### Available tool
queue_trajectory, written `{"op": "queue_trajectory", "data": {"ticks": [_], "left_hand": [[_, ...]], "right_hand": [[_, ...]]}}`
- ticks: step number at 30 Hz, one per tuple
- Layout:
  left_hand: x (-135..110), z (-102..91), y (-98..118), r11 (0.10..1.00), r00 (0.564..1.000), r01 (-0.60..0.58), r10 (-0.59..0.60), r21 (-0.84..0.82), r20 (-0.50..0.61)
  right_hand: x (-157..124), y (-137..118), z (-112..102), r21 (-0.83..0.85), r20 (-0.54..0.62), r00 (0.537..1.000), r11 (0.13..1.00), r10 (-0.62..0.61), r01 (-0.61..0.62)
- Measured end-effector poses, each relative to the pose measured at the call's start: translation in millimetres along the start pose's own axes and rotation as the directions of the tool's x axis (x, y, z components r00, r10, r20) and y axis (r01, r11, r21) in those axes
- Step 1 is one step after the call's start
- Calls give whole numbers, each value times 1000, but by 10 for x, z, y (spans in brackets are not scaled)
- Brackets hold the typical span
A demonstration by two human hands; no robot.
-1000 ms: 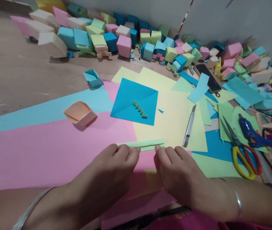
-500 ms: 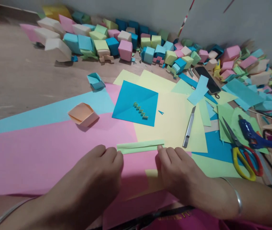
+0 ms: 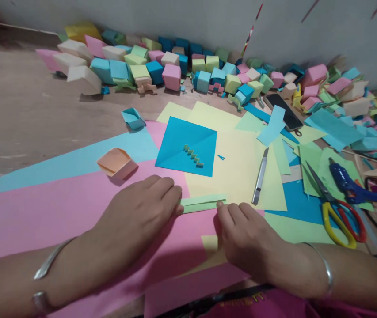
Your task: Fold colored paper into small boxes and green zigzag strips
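Note:
A folded strip of light green paper (image 3: 203,203) lies on pink and cream sheets in front of me. My left hand (image 3: 145,212) covers its left end, fingers curled and pressed together on it. At the other end, my right hand (image 3: 248,229) is closed, with the thumb tip on the paper's lower edge. Just beyond the strip is a blue paper square (image 3: 188,145), carrying a small zigzag of folded green paper (image 3: 193,155). An open peach paper box (image 3: 117,163) sits left of the square, and a small light blue paper box (image 3: 133,119) stands behind it.
A craft knife (image 3: 260,176) lies right of the strip. Scissors (image 3: 339,212) with yellow and red handles and a blue glue gun (image 3: 350,181) are farther right. A phone (image 3: 283,111) lies among scraps. Many coloured paper blocks (image 3: 171,77) line the wall.
My left hand has shifted right and forward along the green strip, covering more of its left end. My right hand stays at the right end. The view has tilted slightly.

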State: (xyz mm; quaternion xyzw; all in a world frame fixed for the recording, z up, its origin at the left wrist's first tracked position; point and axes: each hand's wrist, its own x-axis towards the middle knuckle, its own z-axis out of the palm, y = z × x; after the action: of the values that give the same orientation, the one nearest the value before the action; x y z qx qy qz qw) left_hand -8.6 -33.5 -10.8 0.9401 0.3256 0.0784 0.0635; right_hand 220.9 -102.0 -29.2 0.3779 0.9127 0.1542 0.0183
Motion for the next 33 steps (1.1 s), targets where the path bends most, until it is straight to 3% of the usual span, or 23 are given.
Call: {"op": "queue_trajectory", "data": {"ticks": [3,9,12,19,26,30,33], "left_hand": [[8,93,-66,992,993,75,-65,-104,97],[58,141,-75,930,970,215,-168,-300,174],[83,152,-62,913,970,223,-172,-342,174],[59,154,-10,979,999,3,6,-203,40],[-14,114,132,985,984,-171,172,34,-40],[-59,133,227,973,981,-190,193,135,-10],[-105,121,289,954,976,-215,202,210,85]], "right_hand": [[-2,3,16,26,-5,1000,1000,11,-11],[13,33,21,130,-60,995,989,76,-68],[57,81,15,158,-95,992,985,77,-61],[170,166,8,177,-177,975,979,134,-102],[109,159,34,164,-175,982,986,68,-39],[74,138,52,164,-133,990,986,40,-18],[67,113,48,143,-110,993,989,44,-28]]}}
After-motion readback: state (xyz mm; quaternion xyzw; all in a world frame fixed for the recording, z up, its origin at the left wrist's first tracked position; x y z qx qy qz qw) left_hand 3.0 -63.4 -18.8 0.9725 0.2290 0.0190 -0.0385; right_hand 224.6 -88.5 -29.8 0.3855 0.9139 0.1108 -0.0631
